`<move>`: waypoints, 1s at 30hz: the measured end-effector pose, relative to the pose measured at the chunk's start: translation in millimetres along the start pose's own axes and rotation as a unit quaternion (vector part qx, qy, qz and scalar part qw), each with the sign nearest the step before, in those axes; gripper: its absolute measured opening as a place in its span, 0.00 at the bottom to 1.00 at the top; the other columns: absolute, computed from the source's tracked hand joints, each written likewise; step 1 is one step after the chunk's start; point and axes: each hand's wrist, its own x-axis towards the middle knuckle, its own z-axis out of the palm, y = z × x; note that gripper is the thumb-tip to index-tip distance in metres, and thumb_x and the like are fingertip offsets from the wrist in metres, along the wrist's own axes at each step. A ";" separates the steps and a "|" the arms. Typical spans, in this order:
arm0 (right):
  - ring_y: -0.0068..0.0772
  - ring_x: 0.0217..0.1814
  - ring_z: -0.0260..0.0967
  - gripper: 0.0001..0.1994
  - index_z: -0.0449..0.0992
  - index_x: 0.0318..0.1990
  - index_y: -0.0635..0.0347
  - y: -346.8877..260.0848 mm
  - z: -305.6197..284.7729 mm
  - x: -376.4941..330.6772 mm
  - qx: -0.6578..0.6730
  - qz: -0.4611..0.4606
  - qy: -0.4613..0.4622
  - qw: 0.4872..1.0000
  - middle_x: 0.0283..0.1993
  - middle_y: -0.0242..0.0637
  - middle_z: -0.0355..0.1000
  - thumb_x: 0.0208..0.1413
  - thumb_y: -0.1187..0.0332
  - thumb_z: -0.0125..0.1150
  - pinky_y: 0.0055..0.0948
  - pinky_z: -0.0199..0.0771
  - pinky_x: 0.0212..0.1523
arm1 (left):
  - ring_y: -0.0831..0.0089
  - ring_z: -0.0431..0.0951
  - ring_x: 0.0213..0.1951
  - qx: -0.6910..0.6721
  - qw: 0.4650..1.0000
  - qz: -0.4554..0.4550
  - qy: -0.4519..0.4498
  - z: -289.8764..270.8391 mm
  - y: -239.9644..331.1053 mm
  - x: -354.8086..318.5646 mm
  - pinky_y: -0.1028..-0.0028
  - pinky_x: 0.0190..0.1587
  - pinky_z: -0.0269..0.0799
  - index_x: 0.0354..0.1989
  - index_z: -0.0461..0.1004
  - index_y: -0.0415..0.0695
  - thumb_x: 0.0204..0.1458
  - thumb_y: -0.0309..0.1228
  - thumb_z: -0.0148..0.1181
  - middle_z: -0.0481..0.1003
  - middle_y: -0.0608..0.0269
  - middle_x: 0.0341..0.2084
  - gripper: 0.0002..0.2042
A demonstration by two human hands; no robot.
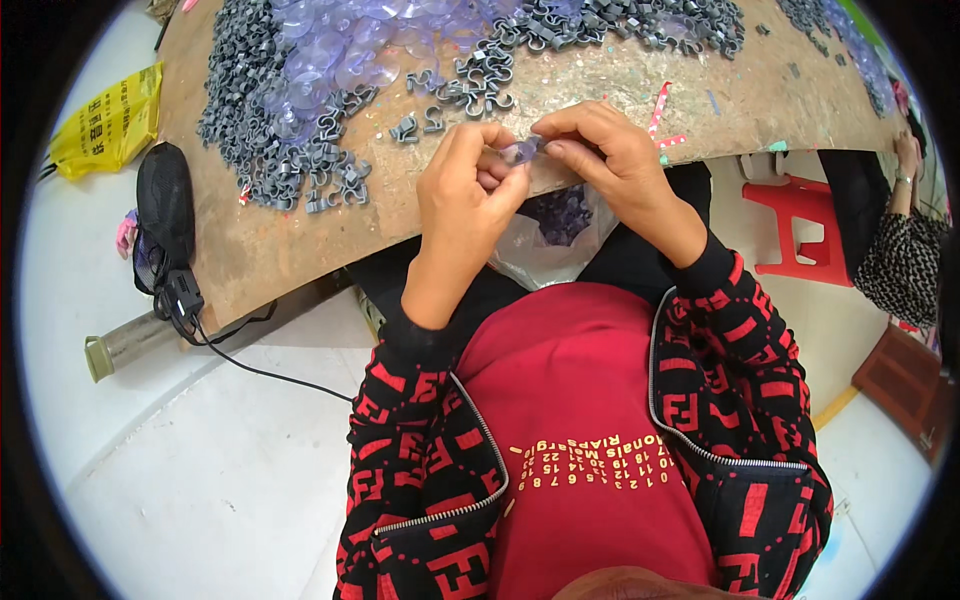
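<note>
Just over the table's near edge, both hands meet at a small clear purplish suction cup [520, 152]. My left hand [468, 185] pinches it between thumb and fingers. My right hand [622, 165] has thumb and forefinger pressed together at its other side; whether a grey clip is between those fingertips is hidden. Beyond the hands lie a pile of clear purple suction cups [345, 50] and many grey plastic clips [265, 130]. A few loose clips [404, 128] sit close to my left hand. Below the hands, a clear plastic bag [545, 265] on my lap holds dark purple pieces.
The worn wooden table [240, 255] curves across the front. Red-and-white strips [660, 108] lie on it to the right. A black mesh device [166, 205] with a cable hangs at the left edge, near a yellow bag [110, 120]. Rightward are a red stool [800, 225] and another person's arm [903, 180].
</note>
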 end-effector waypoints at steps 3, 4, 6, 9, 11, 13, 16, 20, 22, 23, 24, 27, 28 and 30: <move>0.36 0.39 0.69 0.07 0.76 0.39 0.62 3.2 3.3 1.9 -0.036 -0.005 0.015 0.999 0.35 0.37 0.72 0.53 0.73 0.58 0.30 0.66 0.42 | 0.73 0.73 0.23 0.079 0.996 0.030 0.009 0.8 0.8 4.8 0.74 0.27 0.70 0.36 0.71 0.40 0.40 0.22 0.62 0.72 0.60 0.28 0.13; 0.37 0.39 0.69 0.07 0.77 0.38 0.61 3.9 3.4 3.9 -0.057 -0.003 0.015 0.998 0.34 0.37 0.72 0.51 0.73 0.59 0.30 0.66 0.41 | 0.73 0.73 0.23 0.079 0.996 0.030 0.009 1.8 -1.4 6.2 0.74 0.27 0.70 0.36 0.71 0.40 0.40 0.22 0.62 0.72 0.60 0.28 0.13; 0.37 0.39 0.69 0.07 0.77 0.38 0.61 4.5 3.8 8.2 -0.049 0.002 0.012 0.999 0.34 0.37 0.72 0.51 0.73 0.60 0.30 0.66 0.41 | 0.73 0.72 0.21 0.046 0.998 0.047 0.024 3.0 -6.7 7.8 0.72 0.25 0.69 0.35 0.71 0.40 0.39 0.22 0.63 0.72 0.61 0.27 0.12; 0.38 0.39 0.69 0.06 0.77 0.37 0.60 5.9 3.1 12.6 -0.026 0.010 0.006 1.000 0.35 0.36 0.72 0.50 0.73 0.60 0.31 0.67 0.41 | 0.74 0.71 0.20 0.059 0.998 -0.018 0.001 -2.1 -2.4 11.4 0.74 0.25 0.68 0.37 0.72 0.40 0.39 0.21 0.63 0.72 0.62 0.26 0.13; 0.38 0.39 0.69 0.06 0.77 0.37 0.59 9.4 3.8 16.4 -0.009 0.008 -0.001 1.000 0.35 0.36 0.72 0.50 0.73 0.60 0.31 0.67 0.42 | 0.75 0.71 0.20 0.055 0.999 -0.004 0.000 -1.6 -0.5 11.9 0.75 0.24 0.68 0.38 0.73 0.40 0.39 0.21 0.63 0.73 0.62 0.26 0.14; 0.38 0.40 0.69 0.08 0.78 0.38 0.58 14.2 3.4 18.9 -0.022 -0.027 -0.009 0.999 0.37 0.35 0.73 0.49 0.73 0.62 0.31 0.67 0.43 | 0.76 0.71 0.20 0.050 0.999 0.009 0.000 -1.6 -1.5 12.4 0.76 0.24 0.68 0.39 0.73 0.40 0.39 0.21 0.63 0.73 0.62 0.26 0.15; 0.37 0.41 0.69 0.11 0.77 0.40 0.57 18.4 1.8 23.3 -0.051 -0.090 -0.018 0.994 0.37 0.34 0.73 0.46 0.73 0.64 0.32 0.68 0.43 | 0.79 0.70 0.20 0.019 1.000 -0.015 0.003 -2.0 -4.5 12.9 0.78 0.24 0.67 0.40 0.74 0.40 0.39 0.21 0.63 0.73 0.63 0.25 0.16; 0.38 0.41 0.69 0.13 0.76 0.40 0.56 19.4 1.9 25.9 -0.069 -0.074 -0.045 0.994 0.37 0.34 0.73 0.43 0.73 0.66 0.31 0.67 0.43 | 0.80 0.70 0.20 0.008 0.999 -0.034 0.005 -2.8 -3.7 12.5 0.79 0.23 0.66 0.37 0.74 0.39 0.39 0.20 0.63 0.73 0.64 0.25 0.13; 0.39 0.39 0.68 0.13 0.75 0.38 0.57 21.5 2.8 26.8 -0.078 -0.101 -0.050 0.991 0.36 0.34 0.72 0.42 0.73 0.66 0.32 0.67 0.41 | 0.81 0.70 0.20 0.011 0.999 -0.040 0.006 -2.1 -4.1 12.0 0.79 0.23 0.66 0.36 0.74 0.39 0.39 0.20 0.63 0.73 0.64 0.24 0.12; 0.39 0.39 0.68 0.13 0.75 0.38 0.57 20.9 2.9 27.2 -0.077 -0.101 -0.050 0.991 0.36 0.34 0.72 0.42 0.73 0.66 0.32 0.67 0.41 | 0.81 0.70 0.20 0.005 0.999 -0.030 0.014 -1.0 -5.4 11.9 0.79 0.23 0.67 0.36 0.74 0.39 0.39 0.20 0.63 0.73 0.64 0.24 0.12; 0.40 0.38 0.68 0.12 0.74 0.36 0.57 19.8 3.0 27.9 -0.072 -0.099 -0.050 0.991 0.35 0.34 0.72 0.42 0.73 0.66 0.33 0.67 0.40 | 0.81 0.70 0.20 -0.002 1.000 -0.021 0.023 -0.1 -6.9 11.6 0.80 0.23 0.67 0.35 0.74 0.39 0.39 0.20 0.63 0.72 0.64 0.24 0.12; 0.40 0.36 0.67 0.10 0.73 0.34 0.58 19.9 7.2 27.3 -0.069 -0.099 -0.039 0.992 0.32 0.35 0.70 0.41 0.73 0.66 0.33 0.66 0.39 | 0.80 0.71 0.20 -0.005 0.999 -0.002 0.031 1.3 -11.2 10.3 0.80 0.23 0.68 0.35 0.74 0.39 0.39 0.20 0.63 0.72 0.64 0.23 0.11; 0.40 0.35 0.67 0.10 0.73 0.33 0.59 20.1 8.7 26.7 -0.073 -0.099 -0.029 0.992 0.30 0.35 0.69 0.41 0.73 0.66 0.34 0.66 0.38 | 0.80 0.71 0.20 -0.005 0.999 -0.002 0.032 1.6 -11.5 10.1 0.80 0.23 0.68 0.35 0.74 0.39 0.39 0.20 0.63 0.72 0.64 0.23 0.11; 0.40 0.34 0.67 0.10 0.72 0.32 0.59 16.9 10.5 24.8 -0.075 -0.092 -0.020 0.993 0.30 0.35 0.68 0.41 0.74 0.66 0.34 0.66 0.37 | 0.79 0.73 0.20 0.027 0.999 0.018 0.040 1.8 -11.6 9.7 0.79 0.24 0.70 0.34 0.74 0.39 0.39 0.20 0.62 0.72 0.64 0.23 0.11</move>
